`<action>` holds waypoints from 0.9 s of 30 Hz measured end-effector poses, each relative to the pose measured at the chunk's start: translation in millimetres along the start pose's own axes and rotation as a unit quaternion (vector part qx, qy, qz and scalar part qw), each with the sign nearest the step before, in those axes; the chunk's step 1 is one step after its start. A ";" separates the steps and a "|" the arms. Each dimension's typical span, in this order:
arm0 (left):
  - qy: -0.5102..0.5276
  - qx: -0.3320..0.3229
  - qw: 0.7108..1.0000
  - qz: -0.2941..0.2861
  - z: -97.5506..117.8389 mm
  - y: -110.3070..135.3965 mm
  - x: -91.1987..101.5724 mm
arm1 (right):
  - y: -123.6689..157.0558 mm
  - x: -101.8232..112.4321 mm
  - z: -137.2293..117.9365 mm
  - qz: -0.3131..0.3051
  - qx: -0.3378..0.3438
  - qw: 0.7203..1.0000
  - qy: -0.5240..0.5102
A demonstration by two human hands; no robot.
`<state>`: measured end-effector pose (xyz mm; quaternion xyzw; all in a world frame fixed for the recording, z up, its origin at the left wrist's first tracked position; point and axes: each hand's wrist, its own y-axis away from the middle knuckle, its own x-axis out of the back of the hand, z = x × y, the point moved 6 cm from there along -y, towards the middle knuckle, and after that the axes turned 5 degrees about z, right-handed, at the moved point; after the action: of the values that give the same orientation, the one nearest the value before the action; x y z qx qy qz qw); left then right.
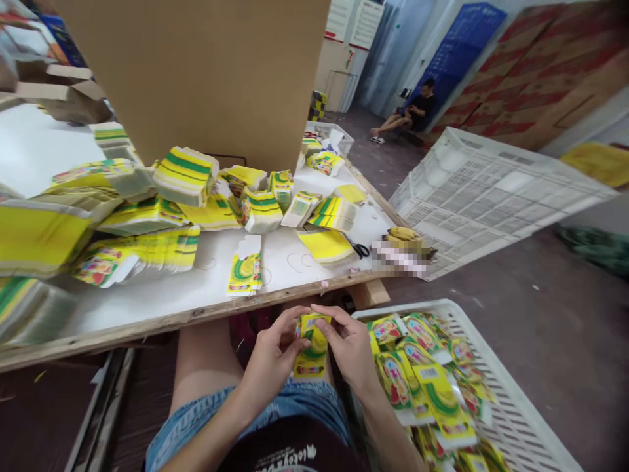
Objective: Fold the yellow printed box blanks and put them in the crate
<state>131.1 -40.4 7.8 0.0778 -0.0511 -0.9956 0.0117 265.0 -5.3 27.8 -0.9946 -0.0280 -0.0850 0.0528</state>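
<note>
Small flat yellow-green printed cardboard box between both hands, above lap, just beyond wooden table edge. Left hand pinching box's left side, thumb across front face. Right hand pinching upper right corner. Box's lower end free, below fingers. White slatted plastic crate beside right forearm.

Left hand and right hand grip small yellow box between them. White basket of yellow packs beside right hand. Table bearing carton stacks beyond left hand.
</note>
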 end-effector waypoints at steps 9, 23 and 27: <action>-0.243 -0.128 0.954 0.120 23.7 -32.5 45.6 | 18.1 145.4 -16.5 0.184 0.060 0.882 0.431; -0.589 -0.031 0.763 0.266 19.8 -79.1 150.2 | 22.5 0.2 -14.8 -0.085 -0.005 0.952 0.295; -0.414 -0.067 0.836 0.353 39.2 -50.2 136.6 | 19.1 -4.5 -33.4 -0.028 0.064 0.975 0.212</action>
<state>-10.7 9.2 20.1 -0.3658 -0.0086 -0.8641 0.3455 256.3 -28.1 57.8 -0.9472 -0.0499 -0.2935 0.1188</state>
